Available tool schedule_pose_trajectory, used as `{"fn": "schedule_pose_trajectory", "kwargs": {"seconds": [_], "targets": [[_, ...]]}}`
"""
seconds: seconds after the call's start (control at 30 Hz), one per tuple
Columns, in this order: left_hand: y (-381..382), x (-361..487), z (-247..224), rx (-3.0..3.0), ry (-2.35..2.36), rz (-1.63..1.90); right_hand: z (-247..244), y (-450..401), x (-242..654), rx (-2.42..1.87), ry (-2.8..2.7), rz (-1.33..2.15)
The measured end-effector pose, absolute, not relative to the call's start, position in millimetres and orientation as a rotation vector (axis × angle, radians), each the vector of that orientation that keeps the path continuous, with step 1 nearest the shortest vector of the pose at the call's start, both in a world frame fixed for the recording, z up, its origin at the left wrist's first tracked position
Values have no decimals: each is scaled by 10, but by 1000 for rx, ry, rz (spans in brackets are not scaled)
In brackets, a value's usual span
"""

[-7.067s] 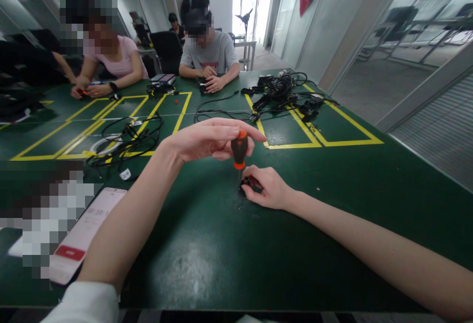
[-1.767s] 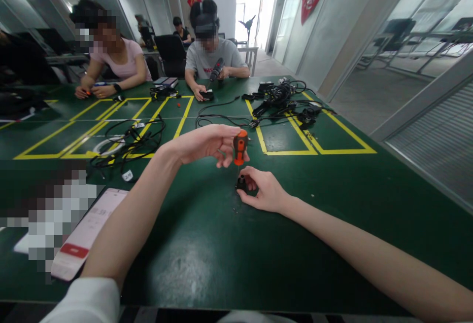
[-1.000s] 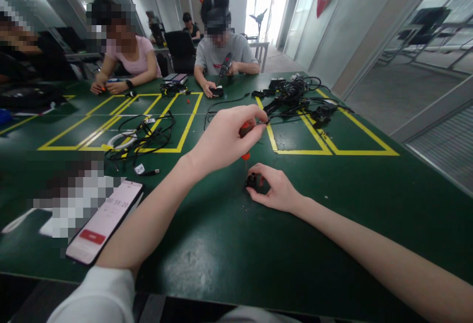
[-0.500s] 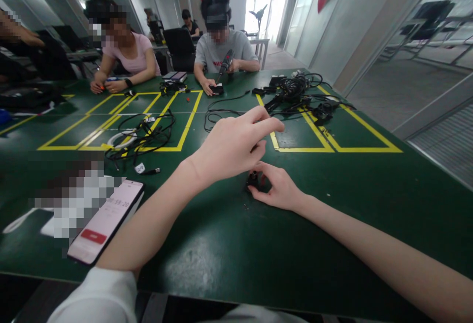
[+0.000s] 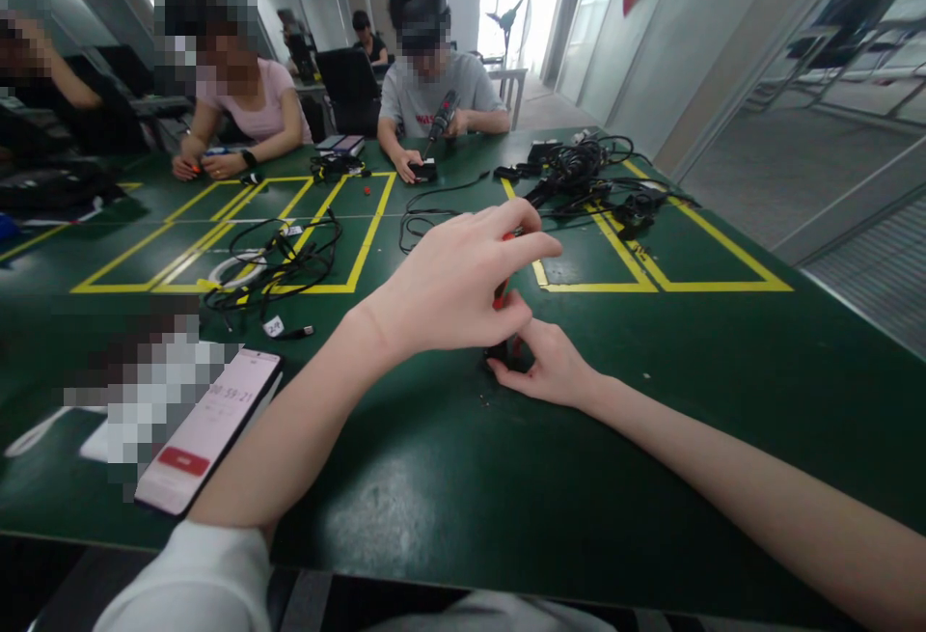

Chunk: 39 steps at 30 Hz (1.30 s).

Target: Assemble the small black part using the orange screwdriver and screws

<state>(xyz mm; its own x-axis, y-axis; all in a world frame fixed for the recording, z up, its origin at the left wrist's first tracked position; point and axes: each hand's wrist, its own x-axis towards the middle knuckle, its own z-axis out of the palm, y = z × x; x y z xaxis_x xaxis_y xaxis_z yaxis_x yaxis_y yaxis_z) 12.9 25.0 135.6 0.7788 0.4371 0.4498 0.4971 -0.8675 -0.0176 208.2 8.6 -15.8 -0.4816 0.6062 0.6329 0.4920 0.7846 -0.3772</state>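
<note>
My left hand (image 5: 463,275) is above the green table, fingers curled around a red and black tool (image 5: 501,296) that is mostly hidden behind them. Below and to the right, my right hand (image 5: 546,367) pinches a small black part (image 5: 496,352) at the table surface. The tool's lower end is over that part; whether they touch is hidden. Several tiny bits (image 5: 484,401), perhaps screws, lie on the table just in front of the right hand.
A phone (image 5: 209,429) lies at the left near a pixelated area. Black cables (image 5: 289,261) lie beyond it, and a larger cable pile (image 5: 579,174) sits at the back right. Across the table two people work, one with a power screwdriver (image 5: 442,121).
My left hand's fingers have shifted slightly right, and red parts of the tool now show between them. My right hand stays on the black part. The view has tilted slightly.
</note>
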Motion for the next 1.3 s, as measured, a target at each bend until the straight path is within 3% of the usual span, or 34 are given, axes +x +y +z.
{"fn": "schedule_pose_trajectory", "kwargs": {"seconds": [1.3], "targets": [[201,114,1400,-2862,-767,-629,-160,89,2074,-828,-2189,219]]}}
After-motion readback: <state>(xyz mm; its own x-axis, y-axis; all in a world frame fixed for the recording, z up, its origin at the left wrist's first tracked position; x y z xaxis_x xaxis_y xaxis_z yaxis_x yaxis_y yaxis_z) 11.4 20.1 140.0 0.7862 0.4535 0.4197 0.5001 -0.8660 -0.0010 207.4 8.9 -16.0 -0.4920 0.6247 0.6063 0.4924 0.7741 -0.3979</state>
